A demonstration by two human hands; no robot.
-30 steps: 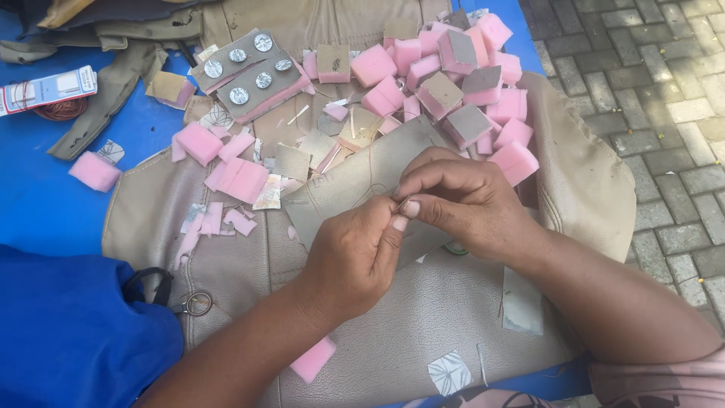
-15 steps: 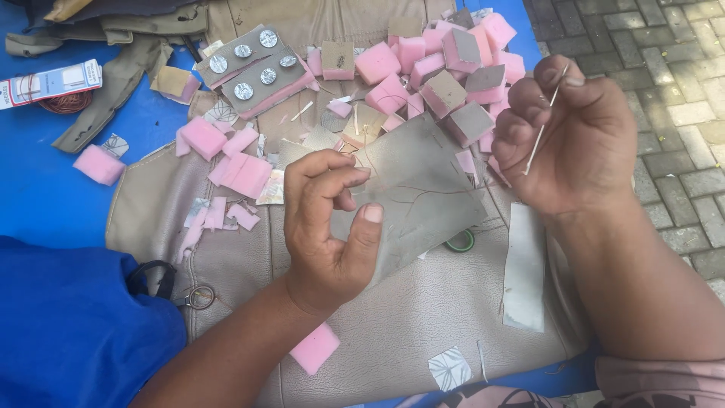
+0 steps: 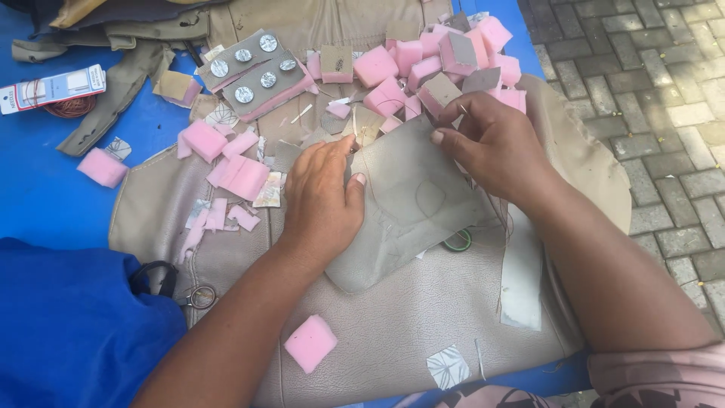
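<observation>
I see through one camera only, worn on the head and tipped steeply down at the work, close enough that both forearms run in from the bottom edge. It faces forward over the blue sheet [image 3: 45, 189]; paving [image 3: 664, 83] fills the right edge. No second view shares the scene.

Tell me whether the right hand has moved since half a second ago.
Yes. The right hand has come down from its raised position and now rests at the grey leather piece, just below the pink foam blocks.

Blue tarp [image 3: 45, 204], beige leatherette sheet [image 3: 423, 317], pink foam squares [image 3: 102, 167]
</observation>
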